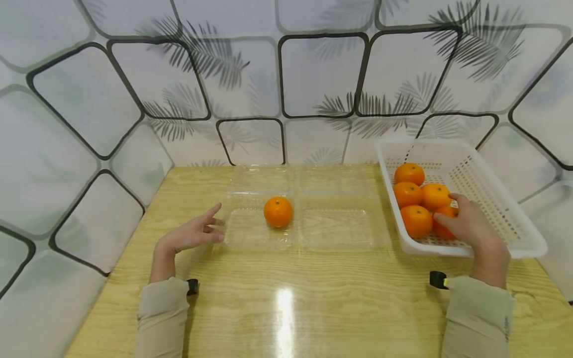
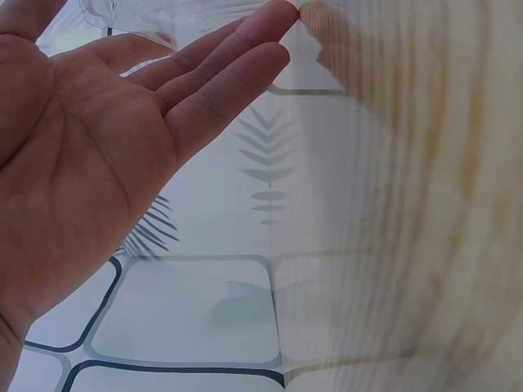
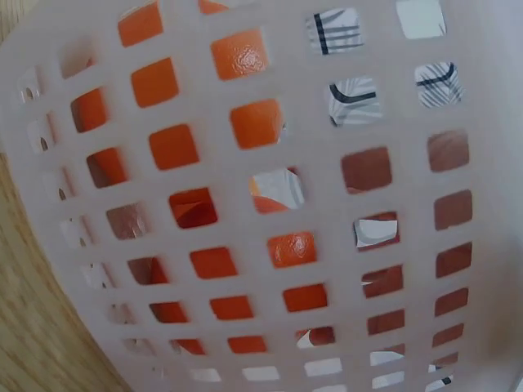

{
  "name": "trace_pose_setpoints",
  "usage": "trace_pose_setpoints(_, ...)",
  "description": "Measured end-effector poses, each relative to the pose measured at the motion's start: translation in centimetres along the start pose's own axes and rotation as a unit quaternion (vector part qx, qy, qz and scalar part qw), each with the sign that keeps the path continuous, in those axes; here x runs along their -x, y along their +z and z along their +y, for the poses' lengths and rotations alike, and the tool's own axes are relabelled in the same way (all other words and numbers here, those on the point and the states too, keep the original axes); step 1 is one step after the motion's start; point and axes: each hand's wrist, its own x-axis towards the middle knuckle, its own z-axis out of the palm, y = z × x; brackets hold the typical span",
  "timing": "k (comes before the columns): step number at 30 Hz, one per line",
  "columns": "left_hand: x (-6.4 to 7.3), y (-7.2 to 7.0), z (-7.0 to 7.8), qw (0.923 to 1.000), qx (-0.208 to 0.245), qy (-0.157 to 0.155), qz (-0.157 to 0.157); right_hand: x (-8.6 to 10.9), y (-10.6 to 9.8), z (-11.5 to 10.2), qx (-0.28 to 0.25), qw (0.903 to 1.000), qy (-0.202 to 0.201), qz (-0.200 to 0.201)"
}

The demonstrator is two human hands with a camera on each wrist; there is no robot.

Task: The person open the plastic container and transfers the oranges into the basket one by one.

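An orange mandarin [image 1: 278, 212] sits in the left one of two clear plastic containers [image 1: 335, 241] on the wooden table. At that container's left edge is my left hand [image 1: 190, 233], fingers loosely extended and holding nothing; whether the fingertips touch the rim is unclear. My right hand [image 1: 472, 223] reaches into a white plastic basket [image 1: 510, 199], thumb and index finger at either side of the front-right mandarin [image 1: 444, 229]. Its other fingers are hidden, so a firm hold cannot be made out. Several more mandarins [image 1: 416, 222] lie beside it, partly visible through the basket's holes in the right wrist view.
Clear raised lid sections [image 1: 333, 180] stand behind both containers. A patterned white wall covering [image 1: 250, 64] borders the table [image 1: 233, 298] at the back and sides. The basket's near wall [image 3: 327, 261] fills the right wrist view.
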Motion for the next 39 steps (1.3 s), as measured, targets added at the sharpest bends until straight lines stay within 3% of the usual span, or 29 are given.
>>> trace_pose_setpoints(8,0.0,-0.1,0.1,1.0000,-0.003,-0.003,-0.003,0.0,0.4,-0.8,-0.023,0.9969,-0.066,0.036)
trace_pose_setpoints(15,-0.1,-0.4,0.2,0.9999,-0.011,0.001,0.000,-0.3,0.3,-1.7,-0.028,0.9911,-0.102,0.081)
trace_pose_setpoints(19,-0.2,-0.5,0.2,0.9999,-0.016,0.003,0.002,-0.3,0.4,-2.4,-0.018,0.9891,-0.117,0.087)
trace_pose_setpoints(24,0.0,-0.3,0.1,0.9999,-0.015,-0.002,-0.006,-0.2,0.9,-2.9,-0.006,0.9894,-0.123,0.076)
trace_pose_setpoints(33,0.2,0.0,-0.2,0.9999,-0.017,-0.001,0.000,-0.1,1.5,-4.2,-0.021,0.9945,-0.099,0.026)
trace_pose_setpoints(39,0.0,-0.1,0.0,0.9999,-0.012,0.000,-0.002,-0.2,2.0,-4.9,-0.017,0.9938,-0.110,0.008)
